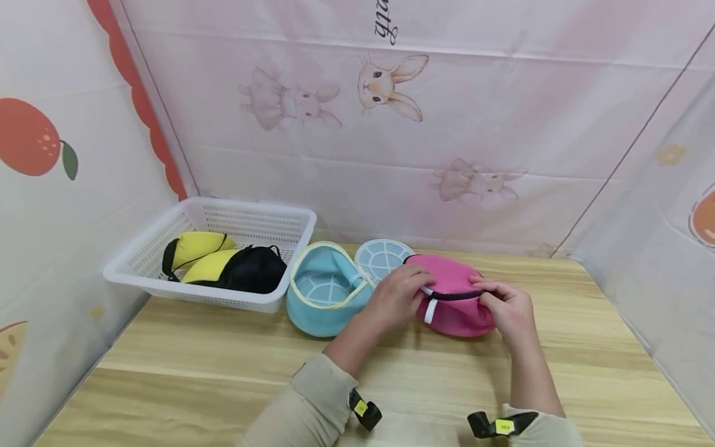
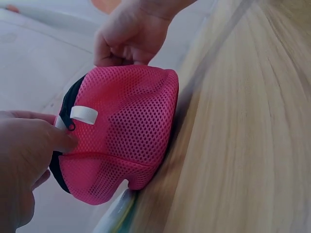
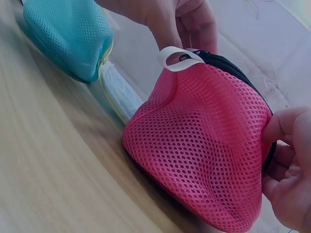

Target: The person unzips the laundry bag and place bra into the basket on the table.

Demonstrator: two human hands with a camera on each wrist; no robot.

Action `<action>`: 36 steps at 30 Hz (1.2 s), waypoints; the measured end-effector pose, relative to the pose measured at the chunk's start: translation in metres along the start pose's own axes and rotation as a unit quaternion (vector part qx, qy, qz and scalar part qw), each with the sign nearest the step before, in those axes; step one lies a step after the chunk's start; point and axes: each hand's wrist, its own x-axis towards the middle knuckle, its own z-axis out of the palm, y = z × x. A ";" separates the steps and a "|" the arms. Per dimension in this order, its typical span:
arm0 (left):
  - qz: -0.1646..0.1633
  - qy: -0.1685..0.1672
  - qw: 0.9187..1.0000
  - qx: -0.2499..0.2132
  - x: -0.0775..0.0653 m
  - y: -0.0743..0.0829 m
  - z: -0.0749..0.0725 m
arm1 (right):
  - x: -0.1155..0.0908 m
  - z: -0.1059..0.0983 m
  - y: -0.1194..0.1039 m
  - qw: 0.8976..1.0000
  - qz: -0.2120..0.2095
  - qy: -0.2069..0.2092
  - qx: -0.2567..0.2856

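A pink mesh laundry bag (image 1: 455, 320) with a black zip (image 1: 458, 296) stands on the table between both hands. My left hand (image 1: 398, 295) pinches the zip edge on the left, beside a white loop tab (image 2: 83, 115). On the opposite side, my right hand (image 1: 509, 310) pinches the bag's rim between thumb and fingers. The zip looks closed along the front; the bag's inside is hidden. Just left of it sits a light blue mesh laundry bag (image 1: 313, 318), unzipped, its round lid (image 1: 382, 256) folded back toward the wall.
A white perforated basket (image 1: 262, 221) stands at the back left, touching or nearly touching the blue bag. Yellow bra cups (image 1: 208, 267) and a black bra (image 1: 256, 271) lie inside it. Printed fabric walls (image 1: 346, 149) border the wooden table (image 1: 184, 366).
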 end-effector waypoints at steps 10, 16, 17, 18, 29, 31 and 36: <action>-0.035 0.010 0.999 -0.020 0.000 0.003 0.003 | -0.009 0.019 -0.021 0.986 -0.064 0.075 -0.133; -0.032 0.002 0.999 -0.005 -0.002 0.005 0.003 | -0.018 0.038 -0.029 0.954 -0.235 0.046 -0.179; -0.031 0.004 1.000 -0.003 -0.003 0.005 0.004 | -0.019 0.039 -0.029 0.947 -0.260 0.038 -0.186; -0.030 0.006 1.000 -0.001 -0.003 0.005 0.004 | -0.019 0.041 -0.029 0.942 -0.275 0.031 -0.191; -0.033 0.011 0.999 -0.014 -0.005 0.005 0.001 | -0.020 0.045 -0.030 0.916 -0.312 -0.046 -0.247; -0.034 0.004 0.999 -0.014 -0.005 0.004 0.001 | -0.021 0.045 -0.029 0.916 -0.310 -0.052 -0.250; -0.038 -0.008 0.999 -0.014 -0.005 0.004 0.001 | -0.022 0.048 -0.025 0.908 -0.320 -0.063 -0.265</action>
